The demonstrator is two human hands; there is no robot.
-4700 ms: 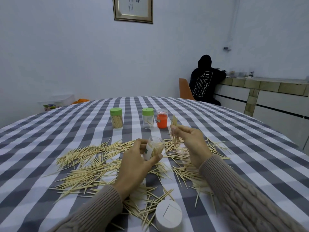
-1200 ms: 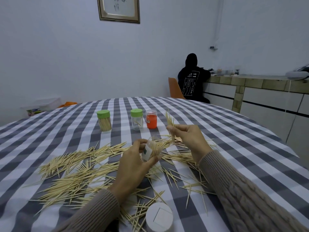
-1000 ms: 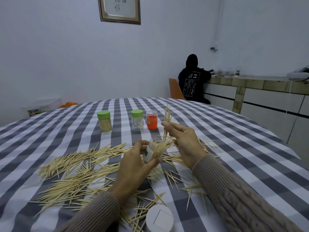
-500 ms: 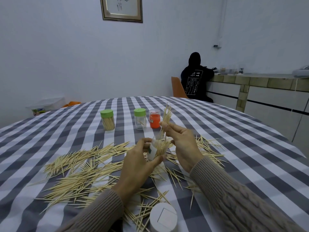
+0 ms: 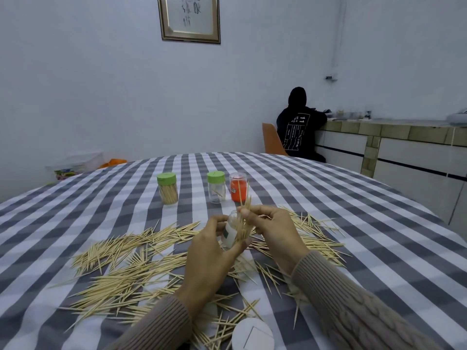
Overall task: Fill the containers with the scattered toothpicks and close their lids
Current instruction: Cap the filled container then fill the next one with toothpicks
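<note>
My left hand grips a small clear jar with a white label, tilted, its lid off. My right hand pinches a bundle of toothpicks whose lower ends sit at the jar's mouth and whose tips stick up. Loose toothpicks lie scattered over the checked tablecloth around both hands. A white lid lies at the near edge. Further back stand a green-lidded jar full of toothpicks, a nearly empty green-lidded jar and an orange jar.
A person in a black hooded top sits on an orange chair beyond the table, facing a tiled counter. A clear plastic box stands off the table's left. A framed picture hangs on the wall.
My right hand has brought its bundle of toothpicks left and down to the mouth of the jar, which my left hand has raised and tilted slightly. The standing jars have not moved.
</note>
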